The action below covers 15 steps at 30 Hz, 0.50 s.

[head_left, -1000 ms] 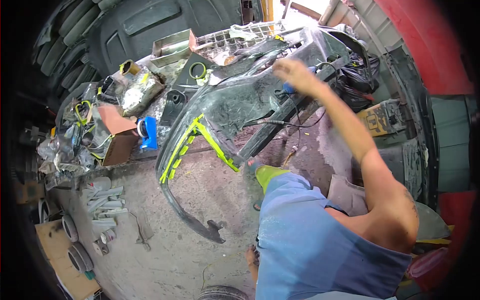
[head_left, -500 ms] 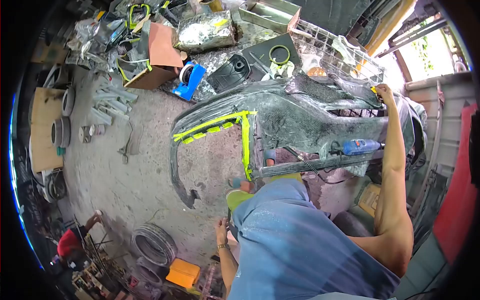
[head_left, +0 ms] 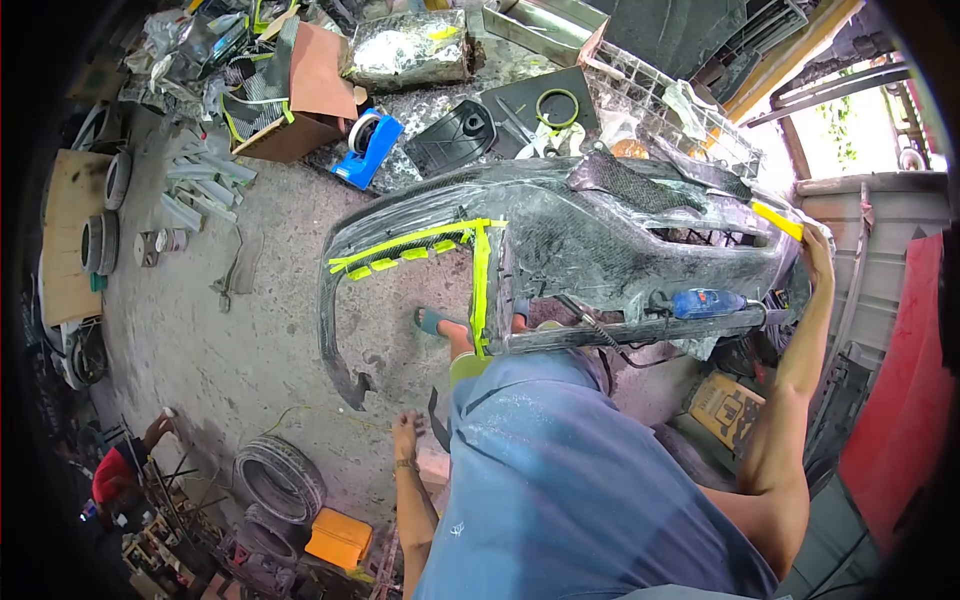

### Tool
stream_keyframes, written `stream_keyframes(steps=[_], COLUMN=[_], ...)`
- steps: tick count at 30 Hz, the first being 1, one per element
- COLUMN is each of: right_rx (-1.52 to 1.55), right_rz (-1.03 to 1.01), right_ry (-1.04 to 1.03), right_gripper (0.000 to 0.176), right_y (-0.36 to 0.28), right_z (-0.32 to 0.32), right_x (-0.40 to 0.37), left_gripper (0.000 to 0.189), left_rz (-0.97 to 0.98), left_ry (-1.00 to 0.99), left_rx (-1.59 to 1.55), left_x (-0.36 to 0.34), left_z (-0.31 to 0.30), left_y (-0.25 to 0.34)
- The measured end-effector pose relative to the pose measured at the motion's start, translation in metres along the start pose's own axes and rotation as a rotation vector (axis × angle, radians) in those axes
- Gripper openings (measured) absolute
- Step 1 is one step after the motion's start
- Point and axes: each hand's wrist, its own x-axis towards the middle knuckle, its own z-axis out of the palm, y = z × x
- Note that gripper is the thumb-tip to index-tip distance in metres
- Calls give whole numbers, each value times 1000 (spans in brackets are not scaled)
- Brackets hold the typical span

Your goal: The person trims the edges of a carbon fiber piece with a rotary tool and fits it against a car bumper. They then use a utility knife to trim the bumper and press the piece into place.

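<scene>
My right hand (head_left: 817, 252), arm stretched out, closes on one end of a yellow strip (head_left: 778, 220). The strip lies against the right end of a large, dusty dark panel (head_left: 570, 240) with a woven carbon-fibre look, shaped like a car bumper. Bright yellow-green tape (head_left: 481, 290) edges an opening in the panel's left half. A blue power tool (head_left: 708, 303) rests along its near side. My left hand (head_left: 407, 437) hangs low beside my body, fingers loosely bent, with nothing visible in it. A dark strap-like strip (head_left: 437, 420) is near that hand.
Behind the panel, a cluttered table holds a blue tape dispenser (head_left: 368, 150), a cardboard box (head_left: 322, 85), a tape roll (head_left: 557, 107) and a metal tray (head_left: 545, 30). Tyres (head_left: 280, 480) and an orange container (head_left: 339, 538) stand lower left. Another person (head_left: 120, 470) is at far left.
My right hand has moved down and right along the panel's end, and more of the yellow strip shows. My left hand has shifted left. The whole view has swung slightly.
</scene>
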Motion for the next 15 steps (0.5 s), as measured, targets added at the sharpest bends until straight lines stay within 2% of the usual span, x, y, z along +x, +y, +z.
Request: stream_keyframes(steps=[2, 4, 6, 7, 10, 12, 13, 14, 15], right_rx=[0, 276, 330, 383, 629, 724, 685, 588, 737], right_rz=[17, -136, -151, -168, -84, 119, 122, 282, 317], right_ry=[1, 84, 69, 48, -292, -608, -681, -781, -888], right_gripper=[29, 31, 32, 33, 30, 27, 24, 21, 24], right_y=[-5, -22, -64, -80, -89, -81, -77, -63, -64], right_z=[-28, -15, 54, 97, 233, 307, 339, 354, 368], right_x=[-28, -68, -128, -156, -225, -265, -287, -299, -313], left_gripper=[24, 23, 23, 22, 26, 33, 33, 35, 37], left_rz=[206, 462, 493, 511, 568, 573, 577, 544, 507], left_ry=[38, 97, -22, -145, -541, -811, -814, -847, -881], left_rx=[25, 167, 169, 135, 102, -69, -68, -116, -159], left_x=[3, 1, -55, -84, -140, -157, -160, -161, -162], left_z=[8, 17, 54, 78, 147, 188, 197, 205, 209], left_y=[38, 79, 164, 199, 259, 275, 274, 275, 275])
